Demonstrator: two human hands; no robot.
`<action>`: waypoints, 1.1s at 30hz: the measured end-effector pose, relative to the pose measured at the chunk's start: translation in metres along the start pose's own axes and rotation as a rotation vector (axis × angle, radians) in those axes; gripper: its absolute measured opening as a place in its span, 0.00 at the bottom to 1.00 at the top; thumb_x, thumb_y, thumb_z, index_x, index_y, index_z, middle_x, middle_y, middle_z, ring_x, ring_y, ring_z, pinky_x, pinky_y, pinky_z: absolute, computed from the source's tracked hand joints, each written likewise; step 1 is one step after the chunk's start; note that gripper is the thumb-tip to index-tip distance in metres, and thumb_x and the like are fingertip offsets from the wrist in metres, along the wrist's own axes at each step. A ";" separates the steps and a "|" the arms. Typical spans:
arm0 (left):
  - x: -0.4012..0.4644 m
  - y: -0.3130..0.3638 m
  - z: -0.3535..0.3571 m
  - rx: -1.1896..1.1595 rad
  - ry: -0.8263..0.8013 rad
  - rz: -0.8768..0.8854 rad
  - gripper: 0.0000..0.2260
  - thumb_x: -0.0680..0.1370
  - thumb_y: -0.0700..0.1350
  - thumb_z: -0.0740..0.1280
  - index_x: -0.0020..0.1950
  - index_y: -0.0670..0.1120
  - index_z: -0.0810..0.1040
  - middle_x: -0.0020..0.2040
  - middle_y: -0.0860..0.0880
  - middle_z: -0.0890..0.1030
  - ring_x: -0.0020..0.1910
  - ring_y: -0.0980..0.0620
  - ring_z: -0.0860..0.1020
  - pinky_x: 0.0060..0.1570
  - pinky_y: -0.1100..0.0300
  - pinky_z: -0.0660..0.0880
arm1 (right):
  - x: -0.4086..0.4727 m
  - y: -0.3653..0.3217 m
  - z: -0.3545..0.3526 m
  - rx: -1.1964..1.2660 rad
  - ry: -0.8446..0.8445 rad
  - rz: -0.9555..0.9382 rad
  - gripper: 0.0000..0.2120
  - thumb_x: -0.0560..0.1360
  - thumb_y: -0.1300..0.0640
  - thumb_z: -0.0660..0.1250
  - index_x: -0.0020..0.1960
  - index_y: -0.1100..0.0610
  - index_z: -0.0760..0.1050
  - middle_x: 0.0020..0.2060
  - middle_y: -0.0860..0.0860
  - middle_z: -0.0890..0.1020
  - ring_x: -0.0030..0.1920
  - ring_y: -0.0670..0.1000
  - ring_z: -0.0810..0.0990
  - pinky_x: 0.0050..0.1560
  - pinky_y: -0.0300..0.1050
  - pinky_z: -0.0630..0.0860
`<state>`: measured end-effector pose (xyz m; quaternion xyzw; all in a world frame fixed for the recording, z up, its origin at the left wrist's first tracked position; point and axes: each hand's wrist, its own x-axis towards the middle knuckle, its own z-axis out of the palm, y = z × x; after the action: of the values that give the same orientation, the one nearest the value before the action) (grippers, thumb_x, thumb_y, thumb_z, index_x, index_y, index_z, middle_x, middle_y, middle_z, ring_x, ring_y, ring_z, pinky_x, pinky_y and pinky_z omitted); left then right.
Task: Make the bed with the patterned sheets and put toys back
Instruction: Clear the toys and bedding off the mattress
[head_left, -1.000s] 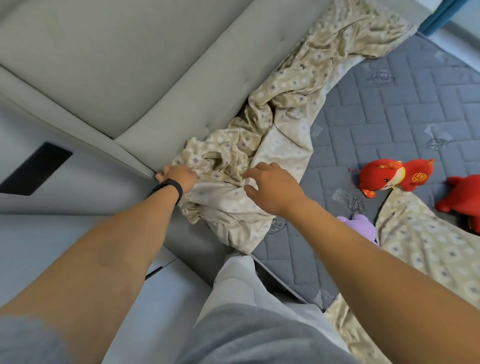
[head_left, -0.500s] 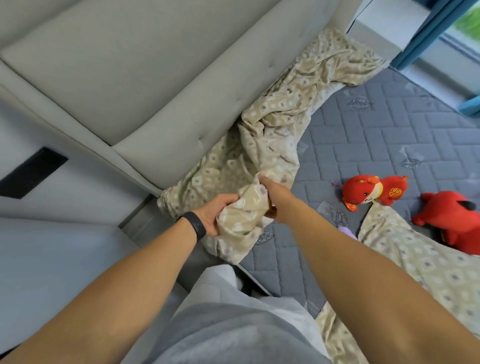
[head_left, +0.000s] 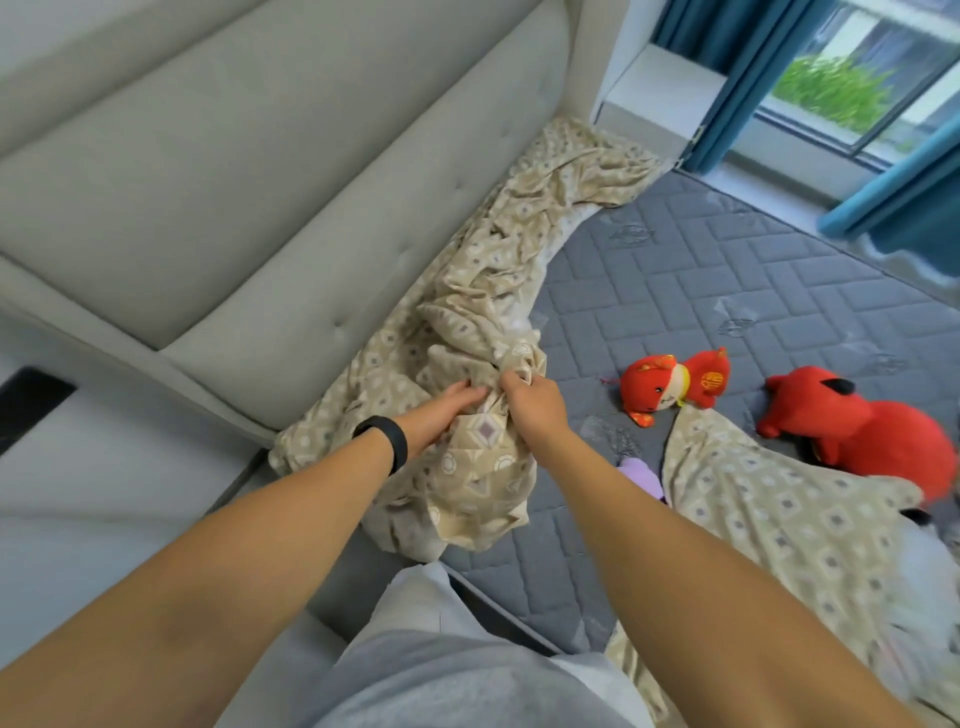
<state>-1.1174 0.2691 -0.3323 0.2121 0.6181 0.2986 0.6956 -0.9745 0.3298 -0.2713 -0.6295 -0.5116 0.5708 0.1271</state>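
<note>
Two hands meet at the centre of the frame. The left hand (head_left: 441, 410), which wears a black wristband (head_left: 383, 438), has its fingers curled into a bunch of the beige cotton sheet printed with small diamond motifs (head_left: 478, 462). The right hand (head_left: 530, 402) pinches a gathered fold of the same sheet just beside it, so both hands are clamped on cloth and nearly touching.

From this grip the sheet hangs in a loose flap toward the lower centre and runs as a crumpled rope toward the upper right, along the foot of the padded grey fabric headboard (head_left: 249, 208). A second portion of the sheet lies spread at lower right.

The quilted grey mattress (head_left: 727, 291) is largely bare at centre right. On it lie a small red plush toy with a yellow collar (head_left: 675, 382), a larger red plush toy (head_left: 857, 426) and, partly hidden by the right forearm, a purple plush toy (head_left: 641, 475).

Recommended procedure: locate the sheet's corner before pulling. Separate the hands along one edge to find the hem. Lift the cloth clear of the headboard gap so that it does not snag. Move the toys aside before spreading.
</note>
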 end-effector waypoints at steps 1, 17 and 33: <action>0.008 0.000 0.016 0.045 -0.027 -0.030 0.37 0.73 0.69 0.67 0.78 0.54 0.67 0.71 0.52 0.76 0.67 0.52 0.76 0.70 0.50 0.71 | -0.002 0.002 -0.015 -0.010 0.032 -0.023 0.13 0.76 0.52 0.64 0.35 0.55 0.69 0.30 0.49 0.74 0.35 0.51 0.72 0.38 0.47 0.68; 0.020 0.001 0.397 -0.165 -0.215 -0.054 0.24 0.80 0.65 0.61 0.58 0.47 0.84 0.56 0.43 0.84 0.50 0.46 0.82 0.63 0.46 0.75 | -0.064 0.143 -0.331 -0.078 0.487 -0.162 0.12 0.76 0.48 0.65 0.45 0.56 0.77 0.45 0.57 0.83 0.48 0.59 0.79 0.46 0.49 0.70; -0.009 -0.023 0.352 -0.187 0.086 0.173 0.15 0.81 0.44 0.66 0.67 0.42 0.78 0.60 0.39 0.83 0.57 0.41 0.83 0.65 0.43 0.75 | -0.085 0.165 -0.314 -0.061 0.037 -0.312 0.13 0.78 0.45 0.68 0.56 0.53 0.81 0.49 0.48 0.85 0.50 0.50 0.81 0.48 0.43 0.72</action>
<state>-0.7675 0.2719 -0.2896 0.1861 0.5961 0.4227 0.6568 -0.6113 0.3224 -0.2444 -0.5565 -0.6178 0.5166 0.2042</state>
